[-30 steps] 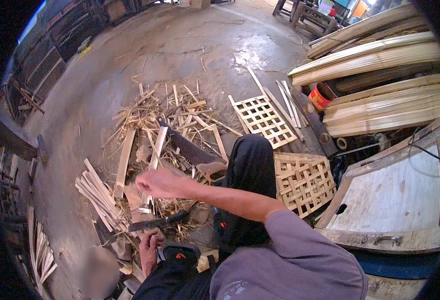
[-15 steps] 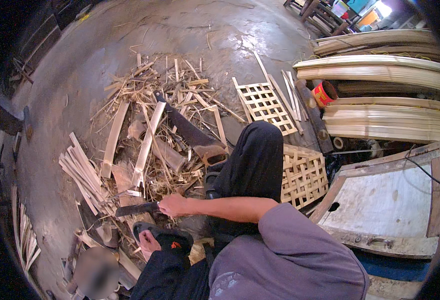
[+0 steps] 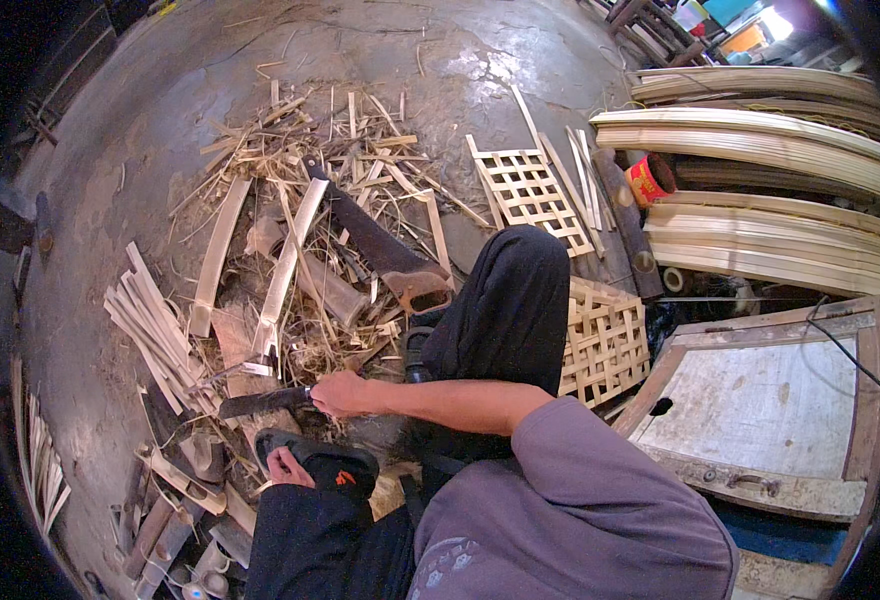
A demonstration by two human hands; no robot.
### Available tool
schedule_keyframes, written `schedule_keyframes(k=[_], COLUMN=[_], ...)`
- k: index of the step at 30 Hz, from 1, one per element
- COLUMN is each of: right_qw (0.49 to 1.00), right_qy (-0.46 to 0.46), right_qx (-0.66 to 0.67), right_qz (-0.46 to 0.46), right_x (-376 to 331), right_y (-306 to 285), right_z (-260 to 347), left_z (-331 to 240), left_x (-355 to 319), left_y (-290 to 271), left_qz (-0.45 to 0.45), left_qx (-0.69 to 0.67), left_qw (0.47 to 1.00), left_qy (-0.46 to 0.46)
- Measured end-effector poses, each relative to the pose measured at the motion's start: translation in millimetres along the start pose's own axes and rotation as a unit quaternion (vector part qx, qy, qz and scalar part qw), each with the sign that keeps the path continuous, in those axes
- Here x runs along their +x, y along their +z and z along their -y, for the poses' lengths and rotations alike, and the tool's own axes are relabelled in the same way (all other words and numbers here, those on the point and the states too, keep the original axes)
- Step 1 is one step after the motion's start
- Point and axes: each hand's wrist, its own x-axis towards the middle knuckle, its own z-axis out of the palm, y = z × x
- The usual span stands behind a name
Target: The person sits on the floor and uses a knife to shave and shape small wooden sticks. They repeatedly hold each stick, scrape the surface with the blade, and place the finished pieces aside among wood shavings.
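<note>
My right hand (image 3: 345,394) is closed around the handle of a knife with a broad dark blade (image 3: 265,402). The blade points left, low over the bamboo scraps, with its edge near my sandal (image 3: 335,462). Bare skin, seemingly toes, shows at the sandal's left end. Just beyond the blade lies the near end of a split bamboo strip (image 3: 288,265), and a second split strip (image 3: 222,262) leans beside it. To the left is a bundle of thin slats (image 3: 150,320). I do not see my left hand; the left arm is hidden too.
A handsaw (image 3: 370,235) lies on a heap of shavings (image 3: 305,140). Woven bamboo lattices (image 3: 530,195) rest beyond my raised right knee (image 3: 510,290). At right are long slat bundles (image 3: 760,225), a red can (image 3: 650,180) and a framed wooden panel (image 3: 760,400). Bamboo offcuts (image 3: 165,535) lie lower left.
The knife and my right hand have shifted slightly left and up in the picture, as has much of the scene. My grip on the handle stays closed. Bamboo offcuts at lower left now show clearly.
</note>
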Motion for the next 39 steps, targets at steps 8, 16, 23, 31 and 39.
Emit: schedule_keyframes(k=[8, 16, 23, 31, 39], right_qw=[0.997, 0.998, 0.996, 0.984, 0.993], right_qy=[0.052, 0.063, 0.088, -0.01, 0.114], right_qx=[-0.011, 0.005, -0.009, -0.175, -0.003], right_qz=[0.056, 0.032, 0.02, -0.007, 0.038], right_x=[9, 2, -4, -8, 4], right_y=[-6, -14, -23, 1, 15], right_z=[14, -9, -3, -11, 2], left_z=[40, -84, -56, -76, -71], left_x=[12, -48, -41, -46, -46], left_y=[-3, 32, 35, 38, 34], left_qz=[-0.074, -0.156, -0.209, -0.208, -0.19], left_qx=[0.367, 0.33, 0.193, 0.177, 0.151], left_qw=[0.875, 0.926, 0.948, 0.957, 0.968], left_qy=[0.306, 0.103, 0.142, 0.097, 0.064])
